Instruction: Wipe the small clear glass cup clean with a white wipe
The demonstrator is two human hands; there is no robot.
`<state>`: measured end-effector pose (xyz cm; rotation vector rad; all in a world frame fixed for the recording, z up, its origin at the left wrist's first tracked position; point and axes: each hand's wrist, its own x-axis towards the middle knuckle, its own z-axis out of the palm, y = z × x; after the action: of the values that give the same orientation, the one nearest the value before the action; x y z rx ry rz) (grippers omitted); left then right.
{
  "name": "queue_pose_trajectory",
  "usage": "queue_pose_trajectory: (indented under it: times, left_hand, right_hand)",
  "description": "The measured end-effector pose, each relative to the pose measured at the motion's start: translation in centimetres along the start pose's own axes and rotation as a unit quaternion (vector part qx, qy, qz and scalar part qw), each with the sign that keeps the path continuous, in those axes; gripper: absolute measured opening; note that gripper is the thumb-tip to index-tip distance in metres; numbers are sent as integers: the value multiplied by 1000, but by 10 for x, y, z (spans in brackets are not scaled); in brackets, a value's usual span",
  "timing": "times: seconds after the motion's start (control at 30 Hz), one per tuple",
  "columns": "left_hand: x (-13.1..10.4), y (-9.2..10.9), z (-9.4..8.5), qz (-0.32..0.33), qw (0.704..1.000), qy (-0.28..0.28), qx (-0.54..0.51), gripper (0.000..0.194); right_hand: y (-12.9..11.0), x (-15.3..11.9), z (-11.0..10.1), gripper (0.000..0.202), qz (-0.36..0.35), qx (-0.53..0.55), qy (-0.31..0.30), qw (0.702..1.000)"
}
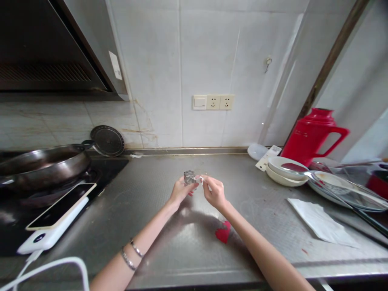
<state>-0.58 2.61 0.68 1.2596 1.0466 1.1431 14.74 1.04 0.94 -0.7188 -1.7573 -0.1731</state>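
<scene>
Centrally, two bare hands meet above a grey metal counter (pixel 145 226). The left hand (pixel 181 190), its wrist ringed by two silvery bracelets (pixel 129 259), grips a small dark-lined holder (pixel 189 177) between thumb and fingers. The right hand (pixel 214 190) is closed, its fingertips pinching a small pale piece (pixel 201 180) just beside the holder; whether the two touch is too small to tell. Nearer the viewer, a red heart-shaped piece (pixel 223 233) lies flat on the counter, beside the right forearm. On the left, a phone (pixel 62 206) rests on a white device (pixel 54 232) at the edge of a black cooktop (pixel 112 166), with a metal pan (pixel 45 165) behind them. On the right are a white napkin (pixel 321 222), stacked bowls (pixel 286 178) and a red jug (pixel 312 135) with a handle. Sockets (pixel 220 102) are set in the tiled wall (pixel 157 60) behind.
</scene>
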Motion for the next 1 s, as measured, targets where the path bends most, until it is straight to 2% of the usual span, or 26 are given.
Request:
queue_pose_trajectory:
  times: [0.07,0.13,0.23,0.3,0.37,0.5,0.67,0.77,1.0]
  left_hand:
    - [0,1,-2,-11,1000,-20,-13,50]
    - [-2,1,-2,-23,998,-56,-20,47]
    - [-5,2,0,-45,993,-104,-14,48]
    - [-6,3,2,-52,993,-109,-11,50]
    - [-6,3,2,-50,994,-98,-14,53]
    - [-4,3,-1,-38,995,-90,-34,53]
    - [-3,5,-4,-32,994,-93,-49,51]
    - [-5,8,-5,-33,993,-102,-51,52]
    - [-4,7,-7,-53,990,-121,-44,56]
  right_hand:
    - [3,3,-1,23,73,-16,43,996]
    - [9,5,-1,31,158,-22,60,985]
    - [16,7,2,43,243,13,17,970]
    - [18,7,4,44,280,84,-24,956]
    - [19,7,4,41,311,188,-67,929]
    - [21,9,-3,33,300,332,-179,876]
    - [19,10,-8,66,257,377,-260,851]
    - [12,9,-4,74,250,356,-264,861]
    - [7,5,5,68,250,326,-227,883]
